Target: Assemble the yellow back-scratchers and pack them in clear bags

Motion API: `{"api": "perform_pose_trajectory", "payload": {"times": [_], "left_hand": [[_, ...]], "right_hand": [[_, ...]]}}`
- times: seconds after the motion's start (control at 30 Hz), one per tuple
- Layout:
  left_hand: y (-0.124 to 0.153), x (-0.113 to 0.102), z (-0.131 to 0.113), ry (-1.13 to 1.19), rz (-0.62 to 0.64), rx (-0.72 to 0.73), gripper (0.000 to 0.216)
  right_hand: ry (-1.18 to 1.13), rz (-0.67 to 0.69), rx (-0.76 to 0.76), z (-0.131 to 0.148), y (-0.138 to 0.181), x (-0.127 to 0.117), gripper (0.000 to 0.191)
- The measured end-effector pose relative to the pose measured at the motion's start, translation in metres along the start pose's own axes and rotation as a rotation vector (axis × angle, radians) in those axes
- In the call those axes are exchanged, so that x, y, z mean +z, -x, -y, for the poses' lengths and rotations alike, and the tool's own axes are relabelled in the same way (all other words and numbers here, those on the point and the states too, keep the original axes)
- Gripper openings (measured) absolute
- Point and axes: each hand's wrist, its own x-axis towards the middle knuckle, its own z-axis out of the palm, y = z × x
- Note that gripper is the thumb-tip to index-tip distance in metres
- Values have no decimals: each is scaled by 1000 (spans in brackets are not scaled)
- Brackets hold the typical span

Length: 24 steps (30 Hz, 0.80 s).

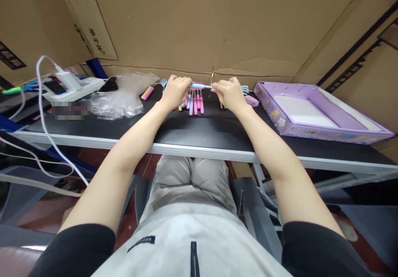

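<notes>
My left hand (pixel 176 91) is closed round the light blue handle (pixel 196 86) of a back scratcher held level above the table. My right hand (pixel 229 93) pinches its thin metal rod (pixel 207 86). Past the right hand pokes a light blue claw head (pixel 245 89), seemingly the scratcher's end. Below and between the hands lie several back scratchers (pixel 195 105) side by side, with pink, purple and blue handles. Another blue claw (pixel 163 83) shows just left of my left hand. Dark sticks (pixel 222 106) lie partly hidden by my right hand.
A purple open box (pixel 323 132) stands at the right. Clear plastic bags (pixel 120 103), a pink and yellow piece (pixel 147 93) and a power strip (pixel 74 89) with a white charger cable (pixel 40 94) lie left. Cardboard (pixel 199 28) walls the back of the black table (pixel 199 132).
</notes>
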Motion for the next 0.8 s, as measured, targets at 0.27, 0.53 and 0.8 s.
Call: {"api": "perform_pose_trajectory", "payload": {"times": [0.27, 0.53, 0.8], "left_hand": [[-1, 5, 2, -9, -6, 14, 21], [1, -5, -5, -39, -29, 78, 20], [-1, -2, 0, -26, -10, 54, 20]], "right_hand": [[-11, -4, -24, -3, 0, 3, 36], [-99, -9, -40, -2, -1, 7, 36], [-63, 25, -12, 3, -2, 1, 40]]}}
